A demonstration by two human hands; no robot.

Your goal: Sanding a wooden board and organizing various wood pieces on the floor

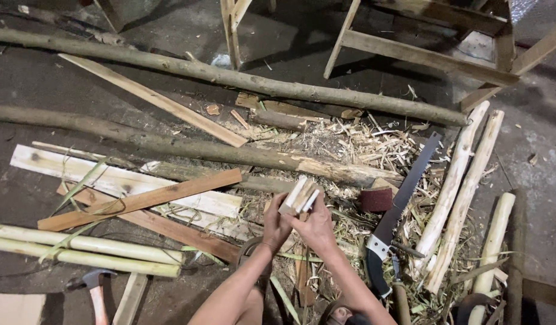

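A small bundle of short pale wood pieces was gripped by both hands, left hand and right hand closed around it, above the littered floor. Squaring the ends seemed underway (the saw lay just right); steady alignment would be needed next.

A single camera, worn on the person's head, is looking steeply down and slightly forward at the dark grey concrete floor. The person's bare forearms are entering from the near edge, so the left hand and right hand are sitting low and just right of centre, fairly close to the lens. The view is taking in long grey-brown round poles running left to right across the far part, and is cutting off the pale wooden frame at the far right. No second view is sharing the scene.
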